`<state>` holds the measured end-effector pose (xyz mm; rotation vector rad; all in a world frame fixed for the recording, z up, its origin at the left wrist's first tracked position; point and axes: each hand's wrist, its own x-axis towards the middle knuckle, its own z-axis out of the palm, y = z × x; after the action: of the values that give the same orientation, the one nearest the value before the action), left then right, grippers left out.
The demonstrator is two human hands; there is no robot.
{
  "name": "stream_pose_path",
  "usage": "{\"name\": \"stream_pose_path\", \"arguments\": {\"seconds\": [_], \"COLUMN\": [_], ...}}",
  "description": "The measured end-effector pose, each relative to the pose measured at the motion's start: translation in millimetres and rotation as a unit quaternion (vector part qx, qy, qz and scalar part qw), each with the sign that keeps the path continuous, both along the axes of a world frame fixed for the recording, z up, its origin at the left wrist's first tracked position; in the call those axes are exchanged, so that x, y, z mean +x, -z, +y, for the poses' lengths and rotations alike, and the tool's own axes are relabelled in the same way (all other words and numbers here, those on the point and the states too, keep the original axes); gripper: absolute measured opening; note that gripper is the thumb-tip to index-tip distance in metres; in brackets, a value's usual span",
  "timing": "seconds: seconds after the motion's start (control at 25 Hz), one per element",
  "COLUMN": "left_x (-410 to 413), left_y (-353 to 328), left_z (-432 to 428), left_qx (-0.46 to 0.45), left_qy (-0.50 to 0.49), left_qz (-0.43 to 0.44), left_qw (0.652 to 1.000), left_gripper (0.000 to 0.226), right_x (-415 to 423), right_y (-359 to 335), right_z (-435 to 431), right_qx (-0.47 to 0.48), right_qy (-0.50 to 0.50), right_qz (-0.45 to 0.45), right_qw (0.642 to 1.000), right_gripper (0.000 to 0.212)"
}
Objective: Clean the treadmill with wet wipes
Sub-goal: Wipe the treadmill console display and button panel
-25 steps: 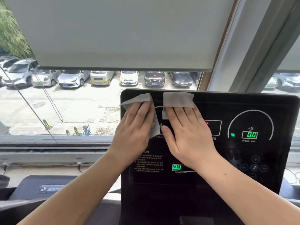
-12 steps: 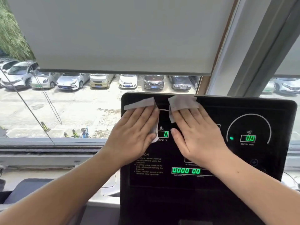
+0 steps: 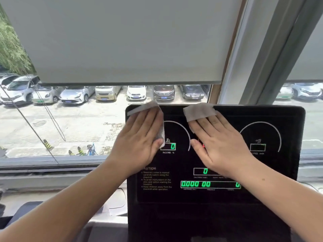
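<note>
Going L to R: far left there's a green tree (image 3: pixel 10 49) outside, then a row of parked cars (image 3: pixel 75 95) in a lot seen thru the window. A grey roller blind (image 3: pixel 122 41) hangs abt halfway down the glass, w/ its cords (image 3: pixel 53 119) slanting across the pane. Down on the pavement are a couple of yellow-black striped cones (image 3: pixel 47 144) and a blue bike (image 3: pixel 91 148) beside them.

Next is the left hand (image 3: pixel 139 137). It's flat, fingers straight and close together, palm down on the top left corner of the black treadmill console (image 3: pixel 174 215). It presses the left wipe (image 3: pixel 143 107) onto the panel. The wipe pokes out past the fingertips at the console's top edge, and a strip of it shows along the index-finger side down to the thumb. Just right of the thumb is the incline readout (image 3: pixel 168 146) w/ a green 0. Below the wrist is white caution text (image 3: pixel 156 179), too blurry to read properly.

The right hand (image 3: pixel 220 145) is the same deal: flat, fingers straight and slightly fanned, pressing the right wipe (image 3: pixel 199 111) on the upper middle of the console. That wipe also sticks out past the fingertips at the top edge. The 2 hands are apart, not touching. Under that wrist is the long green distance readout (image 3: pixel 209 184). Further right is the speed dial (image 3: pixel 257 147), and its box looks dark. Past the console a grey window post (image 3: pixel 272 58) runs up diagonally.
</note>
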<state>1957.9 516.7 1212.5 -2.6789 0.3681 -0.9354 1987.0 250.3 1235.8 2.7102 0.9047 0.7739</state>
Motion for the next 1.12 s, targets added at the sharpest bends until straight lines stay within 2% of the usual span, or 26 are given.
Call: {"name": "stream_pose_path", "arguments": {"seconds": [0.12, 0.28, 0.4, 0.52, 0.68, 0.8, 1.0, 1.12], "left_x": [5.1, 8.8, 10.1, 5.7, 23.5, 26.8, 15.6, 19.1], "left_y": [-12.8, -8.3, -34.4, -42.5, -42.5, -44.4, -45.2, -39.9], "left_z": [-10.5, -46.5, -14.6, 0.8, -45.0, -49.1, -5.5, -36.8], "left_qx": [-0.078, -0.023, -0.031, -0.071, -0.068, -0.072, -0.078, -0.099], "left_qy": [-0.047, 0.053, -0.01, -0.048, -0.041, -0.021, -0.058, -0.078], "left_qz": [-0.015, 0.006, 0.006, -0.006, 0.019, 0.034, 0.017, 0.022], "left_qw": [0.996, 0.998, 0.999, 0.996, 0.997, 0.997, 0.995, 0.992], "left_gripper": [0.072, 0.068, 0.069, 0.065, 0.065, 0.066, 0.064, 0.07], "right_x": [-0.9, -4.9, 10.8, 12.7, 7.9, 14.7, 19.6, 18.5], "right_y": [-3.5, -5.3, -31.1, -40.5, -34.0, -38.5, -40.9, -37.4], "right_z": [8.6, 45.1, 23.2, 8.5, 54.7, 48.2, -27.1, -16.6], "right_qx": [0.072, 0.055, 0.015, 0.041, 0.064, 0.06, 0.05, 0.068], "right_qy": [0.075, 0.007, -0.001, 0.022, -0.029, -0.042, 0.052, 0.087], "right_qz": [0.011, 0.01, 0.003, 0.005, 0.02, 0.035, 0.021, 0.025], "right_qw": [0.995, 0.998, 1.0, 0.999, 0.997, 0.997, 0.997, 0.994], "right_gripper": [0.075, 0.077, 0.076, 0.074, 0.071, 0.069, 0.071, 0.075]}}
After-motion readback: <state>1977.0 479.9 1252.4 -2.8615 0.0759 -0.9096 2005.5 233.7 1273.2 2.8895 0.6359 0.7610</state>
